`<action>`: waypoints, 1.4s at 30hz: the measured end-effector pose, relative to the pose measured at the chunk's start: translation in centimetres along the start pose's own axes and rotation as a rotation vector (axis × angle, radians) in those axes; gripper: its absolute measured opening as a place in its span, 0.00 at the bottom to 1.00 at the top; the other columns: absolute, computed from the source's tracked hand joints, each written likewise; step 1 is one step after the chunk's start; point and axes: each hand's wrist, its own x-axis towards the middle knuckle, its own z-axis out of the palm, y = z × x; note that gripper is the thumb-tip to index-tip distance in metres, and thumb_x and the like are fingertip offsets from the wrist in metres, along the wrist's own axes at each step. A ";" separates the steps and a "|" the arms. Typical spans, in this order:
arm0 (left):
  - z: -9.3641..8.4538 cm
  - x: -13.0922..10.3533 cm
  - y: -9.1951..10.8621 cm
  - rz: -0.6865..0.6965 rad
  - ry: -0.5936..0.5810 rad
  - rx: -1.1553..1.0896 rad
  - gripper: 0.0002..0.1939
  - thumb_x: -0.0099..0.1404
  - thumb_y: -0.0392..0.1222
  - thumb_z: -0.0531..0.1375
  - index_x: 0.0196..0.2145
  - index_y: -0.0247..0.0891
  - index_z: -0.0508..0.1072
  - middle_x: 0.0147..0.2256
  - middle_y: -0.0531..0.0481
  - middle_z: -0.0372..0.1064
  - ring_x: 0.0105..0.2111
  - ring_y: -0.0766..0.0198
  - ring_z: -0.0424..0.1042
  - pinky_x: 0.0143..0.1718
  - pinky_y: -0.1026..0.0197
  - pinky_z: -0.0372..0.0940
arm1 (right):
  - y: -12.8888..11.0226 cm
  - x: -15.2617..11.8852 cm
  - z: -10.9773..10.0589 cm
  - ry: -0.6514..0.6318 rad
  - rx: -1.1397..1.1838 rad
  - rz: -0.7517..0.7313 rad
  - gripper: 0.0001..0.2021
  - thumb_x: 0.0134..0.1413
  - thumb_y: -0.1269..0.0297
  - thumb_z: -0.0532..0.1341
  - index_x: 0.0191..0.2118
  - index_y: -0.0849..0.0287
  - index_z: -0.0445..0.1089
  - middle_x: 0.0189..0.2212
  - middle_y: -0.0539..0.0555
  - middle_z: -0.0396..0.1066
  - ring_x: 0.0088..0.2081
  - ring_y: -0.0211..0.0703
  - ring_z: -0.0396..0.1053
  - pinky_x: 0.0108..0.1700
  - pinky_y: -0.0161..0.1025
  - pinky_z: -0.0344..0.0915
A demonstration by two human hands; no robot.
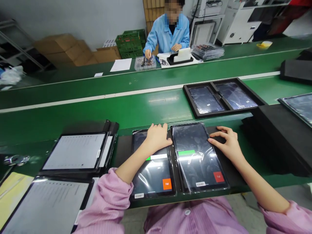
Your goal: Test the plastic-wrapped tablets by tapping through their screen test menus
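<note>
Two tablets lie side by side before me, both with dark screens and a red or orange "Fail" box at the lower right. My left hand (pixel 158 138) rests over the upper part of the left tablet (pixel 153 178), its thumb stretched toward the gap between the two; the fingertips are partly hidden. The right tablet (pixel 195 162) has a loose clear film and a green bar on its screen. At its upper right edge is my right hand (pixel 227 143), fingers curved and apart, thumb tip at the edge. Neither hand grips a tablet.
More tablets with pale screens, such as one (pixel 75 151), lie at left. A black foam tray (pixel 192 112) holds two tablets on the green conveyor (pixel 136 109). Black foam blocks (pixel 280 130) stand at right. Across the line sits a person in blue (pixel 168 35), one hand in a clear parts tray.
</note>
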 end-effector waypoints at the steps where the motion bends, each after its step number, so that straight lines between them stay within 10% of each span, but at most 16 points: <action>1: -0.1 0.0 0.0 -0.002 -0.006 0.000 0.22 0.64 0.47 0.62 0.52 0.32 0.70 0.46 0.33 0.77 0.49 0.40 0.77 0.59 0.44 0.64 | 0.0 0.1 0.0 -0.002 0.000 0.010 0.24 0.57 0.34 0.61 0.37 0.49 0.81 0.54 0.62 0.65 0.57 0.66 0.61 0.64 0.62 0.54; 6: -0.5 0.0 -0.7 -0.022 -0.029 -0.005 0.23 0.67 0.51 0.60 0.55 0.36 0.69 0.45 0.38 0.77 0.47 0.43 0.77 0.45 0.51 0.70 | 0.2 0.4 0.2 -0.009 -0.015 0.060 0.22 0.55 0.35 0.64 0.41 0.47 0.82 0.53 0.60 0.65 0.58 0.65 0.60 0.64 0.61 0.55; 18: -0.9 0.1 -1.4 0.008 -0.074 -0.040 0.24 0.71 0.49 0.58 0.60 0.35 0.67 0.52 0.38 0.76 0.52 0.46 0.76 0.52 0.51 0.69 | -0.3 0.3 0.3 0.054 -0.028 -0.009 0.18 0.57 0.40 0.64 0.42 0.47 0.82 0.51 0.60 0.66 0.55 0.64 0.62 0.62 0.63 0.58; 22: -1.2 -0.7 -4.8 0.282 -0.199 -0.166 0.54 0.63 0.59 0.69 0.74 0.37 0.46 0.74 0.31 0.44 0.73 0.41 0.47 0.71 0.45 0.50 | -1.8 -0.3 -0.1 0.053 0.021 -0.184 0.22 0.65 0.41 0.57 0.41 0.48 0.83 0.51 0.59 0.66 0.56 0.62 0.63 0.61 0.62 0.59; 26: -0.1 -1.0 -6.6 0.425 -0.264 -0.202 0.67 0.56 0.57 0.73 0.76 0.39 0.33 0.75 0.27 0.24 0.74 0.35 0.27 0.72 0.35 0.36 | -2.5 -0.7 -0.5 -0.128 0.131 -0.505 0.34 0.70 0.38 0.44 0.32 0.45 0.84 0.54 0.56 0.68 0.56 0.61 0.62 0.62 0.63 0.57; 36: 0.0 -0.6 -7.2 0.456 -0.234 -0.302 0.59 0.63 0.64 0.67 0.76 0.39 0.37 0.76 0.33 0.33 0.75 0.39 0.34 0.73 0.38 0.39 | -2.1 -0.6 -0.2 -0.145 0.171 -0.538 0.35 0.72 0.38 0.42 0.33 0.42 0.85 0.54 0.55 0.70 0.55 0.60 0.62 0.59 0.63 0.56; 42: -0.6 -0.8 -6.3 0.318 -0.126 -0.391 0.31 0.75 0.54 0.54 0.70 0.41 0.58 0.72 0.40 0.53 0.71 0.50 0.55 0.71 0.49 0.53 | -2.5 -0.5 -0.7 -0.051 0.230 -0.450 0.37 0.71 0.36 0.41 0.35 0.47 0.84 0.50 0.57 0.70 0.52 0.58 0.66 0.58 0.60 0.59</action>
